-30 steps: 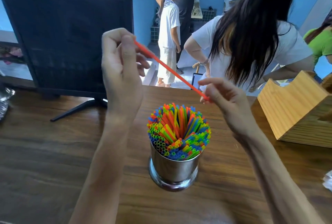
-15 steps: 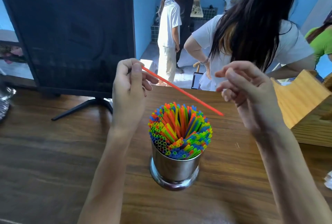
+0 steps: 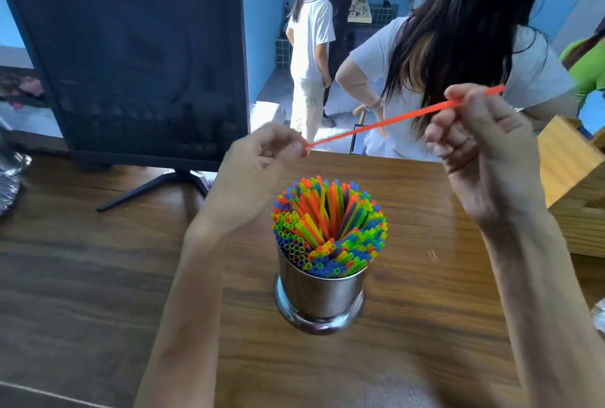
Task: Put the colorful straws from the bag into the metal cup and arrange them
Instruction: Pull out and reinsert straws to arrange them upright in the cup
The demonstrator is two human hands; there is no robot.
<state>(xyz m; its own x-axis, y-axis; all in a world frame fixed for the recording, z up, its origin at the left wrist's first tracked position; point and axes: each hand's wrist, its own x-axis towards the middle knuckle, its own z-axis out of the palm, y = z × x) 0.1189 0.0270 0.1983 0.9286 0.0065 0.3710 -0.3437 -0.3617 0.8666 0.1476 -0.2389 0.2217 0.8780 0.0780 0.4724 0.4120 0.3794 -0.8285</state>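
Note:
A shiny metal cup [image 3: 319, 296] stands on the wooden table [image 3: 98, 276], packed with colorful straws [image 3: 329, 227] that fan out around a hollow middle. Above and behind the cup I hold one orange straw [image 3: 393, 120] slanting up to the right. My left hand [image 3: 258, 171] pinches its lower left end. My right hand [image 3: 484, 152] pinches it near the upper right end, with a short tip sticking out past the fingers. No bag is clearly in view.
A black monitor [image 3: 131, 63] on a stand sits at the back left. A wooden box [image 3: 569, 175] stands at the right edge. Crinkled plastic [image 3: 9, 178] lies at the far left. Several people stand beyond the table's far edge.
The straw has flipped its slant: my left hand dropped to its low end, and my right hand, which had let go, rose and took the high end.

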